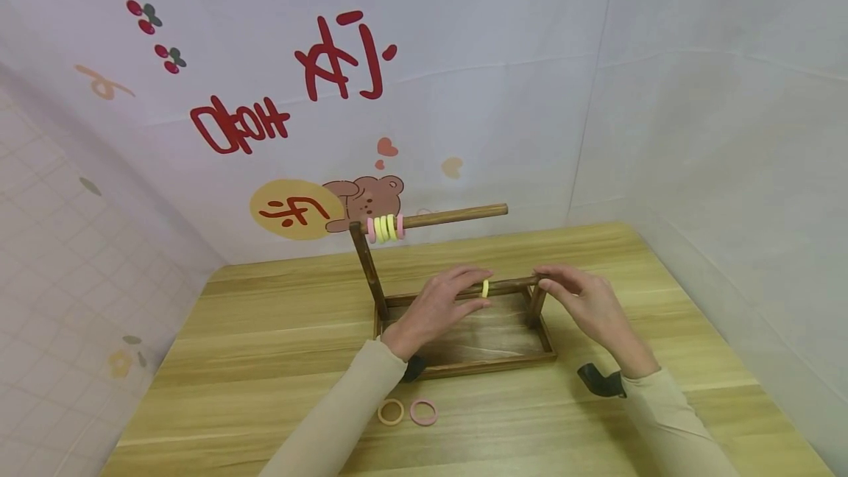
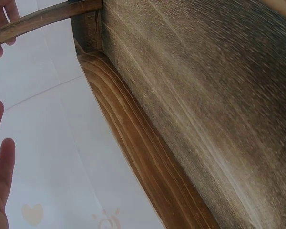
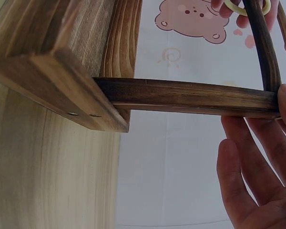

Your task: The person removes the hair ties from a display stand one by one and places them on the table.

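My left hand (image 1: pixel 440 308) pinches a yellow ring (image 1: pixel 486 288) between thumb and fingertips. The ring encircles the lower rod (image 1: pixel 513 285) of a dark wooden rack; the right wrist view also has this ring (image 3: pixel 237 9) around the rod. At the rod's right end, my right hand (image 1: pixel 586 305) grips the corner where it meets the short post (image 3: pixel 190 95), thumb on one side and fingers on the other. The upper rod (image 1: pixel 460 216) carries several yellow rings (image 1: pixel 385 228) between two pink ones (image 1: pixel 400 227), close to the tall post (image 1: pixel 368 267).
The rack's shallow tray base (image 1: pixel 486 369) sits on the wood-grain table (image 1: pixel 265 344). In front of it lie a yellow ring (image 1: pixel 391 424) and a pink ring (image 1: pixel 424 424). A printed white cloth (image 1: pixel 490 109) hangs behind. The upper rod's right end sticks out free.
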Demonstrator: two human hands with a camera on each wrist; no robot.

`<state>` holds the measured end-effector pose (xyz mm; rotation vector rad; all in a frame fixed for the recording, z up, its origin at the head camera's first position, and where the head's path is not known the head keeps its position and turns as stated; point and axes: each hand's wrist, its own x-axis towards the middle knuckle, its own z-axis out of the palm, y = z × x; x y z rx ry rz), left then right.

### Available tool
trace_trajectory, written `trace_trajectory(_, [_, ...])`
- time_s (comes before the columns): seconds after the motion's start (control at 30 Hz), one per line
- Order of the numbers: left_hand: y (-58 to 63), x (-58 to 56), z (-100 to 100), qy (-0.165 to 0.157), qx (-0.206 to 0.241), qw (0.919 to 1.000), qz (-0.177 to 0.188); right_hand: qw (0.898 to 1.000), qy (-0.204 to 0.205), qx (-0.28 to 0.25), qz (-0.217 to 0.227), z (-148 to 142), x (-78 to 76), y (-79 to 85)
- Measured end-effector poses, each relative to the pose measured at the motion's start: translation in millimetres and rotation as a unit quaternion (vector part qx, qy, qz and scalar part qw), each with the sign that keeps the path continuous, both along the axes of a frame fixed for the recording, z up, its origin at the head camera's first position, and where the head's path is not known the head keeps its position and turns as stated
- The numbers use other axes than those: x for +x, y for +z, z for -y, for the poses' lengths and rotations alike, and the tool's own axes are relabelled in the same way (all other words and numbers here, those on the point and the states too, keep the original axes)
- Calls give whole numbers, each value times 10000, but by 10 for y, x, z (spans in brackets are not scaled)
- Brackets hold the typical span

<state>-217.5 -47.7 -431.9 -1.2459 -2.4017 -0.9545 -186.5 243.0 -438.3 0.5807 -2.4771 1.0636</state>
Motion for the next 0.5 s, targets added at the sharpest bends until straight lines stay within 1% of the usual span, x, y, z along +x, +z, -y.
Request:
trace_trajectory(0.17, [3,3,14,-15,36,10000,88,10000,-7,-1,-8,0,-3,-4])
trace_trajectory(0.33, [12,10,25,42,34,9997,244,10000,-14,-26,7,1,-5,-6])
trace_trajectory(0.5, [20,24,33,123,123,9992,373,10000,-59,-15,45,0,1,-2])
